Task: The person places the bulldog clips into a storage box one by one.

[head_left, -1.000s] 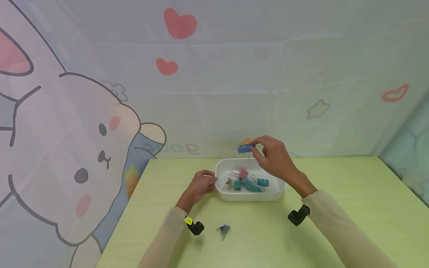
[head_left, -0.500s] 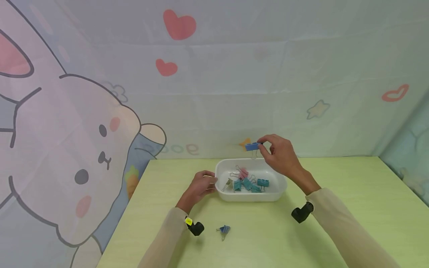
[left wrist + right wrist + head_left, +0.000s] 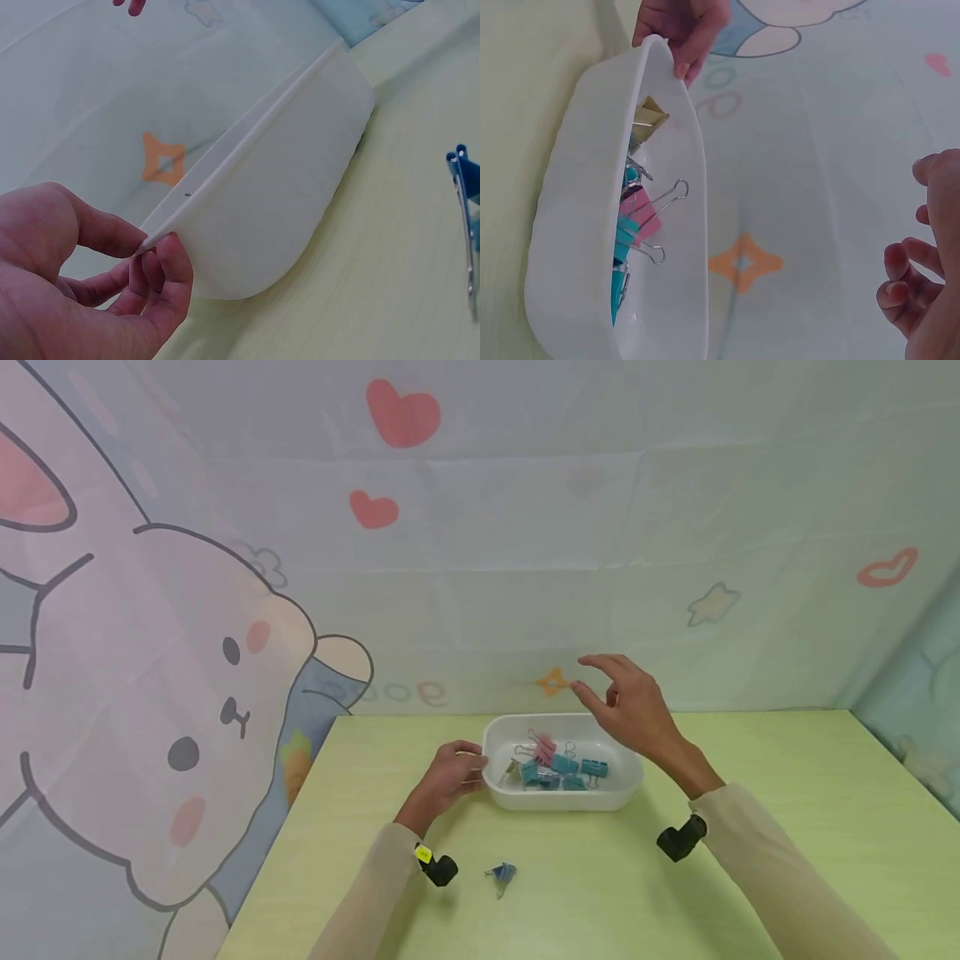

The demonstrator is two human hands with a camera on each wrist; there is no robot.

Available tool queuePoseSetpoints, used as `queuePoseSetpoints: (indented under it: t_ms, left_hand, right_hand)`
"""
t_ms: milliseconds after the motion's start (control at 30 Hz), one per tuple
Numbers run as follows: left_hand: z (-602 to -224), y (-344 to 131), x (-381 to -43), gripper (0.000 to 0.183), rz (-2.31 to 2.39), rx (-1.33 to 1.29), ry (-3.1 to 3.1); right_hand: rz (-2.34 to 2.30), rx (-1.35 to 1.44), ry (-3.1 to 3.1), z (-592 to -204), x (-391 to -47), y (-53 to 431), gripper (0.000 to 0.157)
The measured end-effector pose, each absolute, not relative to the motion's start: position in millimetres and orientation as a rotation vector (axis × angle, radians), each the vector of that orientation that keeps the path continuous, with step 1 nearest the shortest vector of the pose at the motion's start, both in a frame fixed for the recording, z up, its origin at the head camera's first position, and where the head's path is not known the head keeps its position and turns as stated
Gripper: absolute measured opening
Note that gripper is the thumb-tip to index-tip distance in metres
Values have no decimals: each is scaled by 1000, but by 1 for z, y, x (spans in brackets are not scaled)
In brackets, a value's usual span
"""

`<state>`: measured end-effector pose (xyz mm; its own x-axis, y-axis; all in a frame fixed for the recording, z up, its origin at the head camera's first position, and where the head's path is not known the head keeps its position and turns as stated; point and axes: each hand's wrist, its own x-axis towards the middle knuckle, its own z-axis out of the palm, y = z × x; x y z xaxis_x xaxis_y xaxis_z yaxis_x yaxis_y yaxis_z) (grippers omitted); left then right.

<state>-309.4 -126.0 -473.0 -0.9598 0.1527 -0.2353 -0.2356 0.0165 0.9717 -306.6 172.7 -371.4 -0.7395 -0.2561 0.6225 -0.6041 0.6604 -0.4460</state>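
With thumb and fingers my left hand [image 3: 447,777] pinches the left rim of a white plastic tray [image 3: 562,802]; the left wrist view shows this grip on the tray [image 3: 259,195] closely. Inside lie several binder clips: a pink one [image 3: 545,750], teal ones such as the teal clip [image 3: 595,767] at the right, and a yellowish one [image 3: 651,117]. Above the tray's back right my right hand [image 3: 633,706] hovers, thumb and forefinger apart, holding nothing. One blue binder clip [image 3: 504,874] lies on the table in front of the tray.
The tray stands on a pale green table [image 3: 750,827], near its back edge. Right behind the table hangs a cloth backdrop [image 3: 525,568] printed with a rabbit, hearts and stars. The blue clip lies near the left wrist's camera [image 3: 442,870].
My right hand moved slightly right, then let go of the blue binder clip, which dropped into the tray. Clips in there have shifted. My left hand stayed on the rim.
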Motion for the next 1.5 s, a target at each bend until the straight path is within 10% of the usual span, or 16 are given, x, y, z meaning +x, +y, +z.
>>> queuePoseSetpoints:
  t_ms: [1500]
  left_hand:
    - [-473,-124,-308,33,2051,-81,2005]
  right_hand:
    - [718,1450,-2623,-472,-219,108,38]
